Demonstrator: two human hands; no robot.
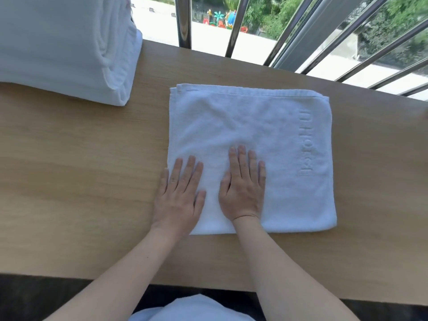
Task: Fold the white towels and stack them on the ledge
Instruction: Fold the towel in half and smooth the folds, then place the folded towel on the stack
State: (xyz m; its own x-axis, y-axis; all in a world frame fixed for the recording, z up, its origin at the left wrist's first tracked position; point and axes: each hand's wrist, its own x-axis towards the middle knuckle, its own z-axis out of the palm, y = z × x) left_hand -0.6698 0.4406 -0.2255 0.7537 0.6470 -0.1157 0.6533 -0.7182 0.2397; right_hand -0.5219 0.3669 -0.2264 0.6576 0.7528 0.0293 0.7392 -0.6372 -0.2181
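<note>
towel stack (64, 47) far left, rails (234, 26) behind

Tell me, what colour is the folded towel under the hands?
White, seen in the head view: folded towel.

Towel (266, 126) right of stack (64, 49)

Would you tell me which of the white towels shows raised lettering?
The single towel lying flat under the left hand and right hand: raised letters run along its right side. The towel pile at far left shows only plain folds.
</note>
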